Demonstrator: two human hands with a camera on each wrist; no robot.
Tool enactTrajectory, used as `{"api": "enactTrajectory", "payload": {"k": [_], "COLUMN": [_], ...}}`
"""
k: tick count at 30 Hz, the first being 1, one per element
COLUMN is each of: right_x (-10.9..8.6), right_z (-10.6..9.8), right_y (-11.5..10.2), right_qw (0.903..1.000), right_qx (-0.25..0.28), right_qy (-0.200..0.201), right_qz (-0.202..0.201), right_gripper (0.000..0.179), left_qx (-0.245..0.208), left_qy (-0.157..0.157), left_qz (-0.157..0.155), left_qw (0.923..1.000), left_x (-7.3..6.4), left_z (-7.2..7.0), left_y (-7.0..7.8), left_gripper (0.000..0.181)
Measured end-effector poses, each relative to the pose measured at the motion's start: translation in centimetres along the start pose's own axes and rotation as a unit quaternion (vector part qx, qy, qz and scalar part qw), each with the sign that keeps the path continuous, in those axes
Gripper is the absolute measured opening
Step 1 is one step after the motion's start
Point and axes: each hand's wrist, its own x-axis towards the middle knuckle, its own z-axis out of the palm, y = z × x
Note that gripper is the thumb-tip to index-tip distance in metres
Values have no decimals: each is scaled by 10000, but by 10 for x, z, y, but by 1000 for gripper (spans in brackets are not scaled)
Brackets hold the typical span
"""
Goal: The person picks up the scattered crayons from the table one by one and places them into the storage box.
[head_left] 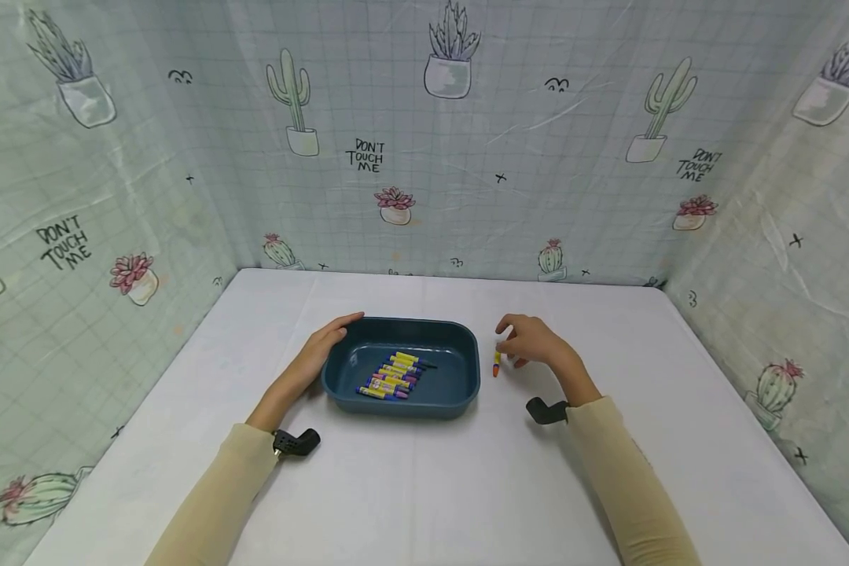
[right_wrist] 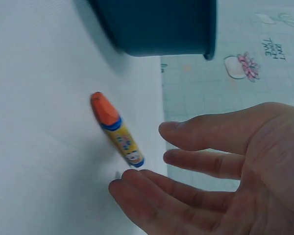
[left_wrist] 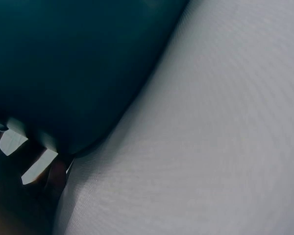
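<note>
A dark blue tray (head_left: 402, 410) stands on the white table, with several yellow-wrapped crayons (head_left: 389, 385) lying side by side inside it. My left hand (head_left: 314, 355) holds the tray at its back left corner; in the left wrist view its fingers (left_wrist: 54, 178) meet the tray's outer wall, in shadow. To the right of the tray, my right hand (head_left: 535, 341) hovers by an orange crayon (right_wrist: 118, 131) with a yellow wrapper and blue bands. Thumb and fingers are spread apart near the crayon's wrapped end, with nothing between them.
The white tablecloth (head_left: 368, 487) spreads around the tray. Behind the table and on both sides hang pale sheets (head_left: 467, 212) printed with cacti. A black wrist camera (head_left: 299, 442) sits at the left sleeve, another black wrist camera (head_left: 546, 411) at the right.
</note>
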Motion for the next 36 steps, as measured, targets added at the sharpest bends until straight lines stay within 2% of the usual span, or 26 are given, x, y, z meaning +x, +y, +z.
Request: {"api": "enactTrajectory", "payload": {"k": [8,19,36], "right_x": [4,6,3], "right_z": [9,19,10], "right_y": [5,1,2], "right_qw": [9998,9987,9997], "right_qx": [-87,-272,-206], "right_qy": [131,213,-55], "right_qz": [148,365,127], "right_gripper": [41,53,51], "left_qx": [14,5,-1], "left_qy": [17,20,26], "left_qz": [45,55,25], "left_qw": [10000,10000,10000], "left_x": [-1,-2,0], "left_z": [0,0,1], "left_y": [-2,-2,-1], "left_gripper": [47,47,47]}}
